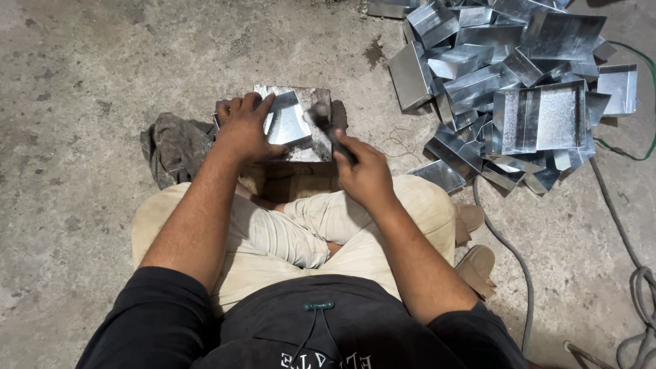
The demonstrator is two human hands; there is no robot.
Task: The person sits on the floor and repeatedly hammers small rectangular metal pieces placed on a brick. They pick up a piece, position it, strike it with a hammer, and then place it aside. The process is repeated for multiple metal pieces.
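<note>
1. Your left hand (pixel 242 130) lies spread, fingers splayed, pressing a folded sheet-metal piece (pixel 287 123) flat on a worn block (pixel 316 147) in front of your crossed legs.
2. Your right hand (pixel 365 171) is closed tight around a hammer (pixel 326 126), its blurred head just above the piece's right edge.
3. Thin galvanised sheet like this looks light, stiff at the folds, slick, and probably sharp along cut edges, so keep your palm on the flat face, fingers clear of the rim.
4. A crumpled rag (pixel 174 147) sits beside the block; a pile of similar folded trays (pixel 519 89) lies well apart on your right.
</note>
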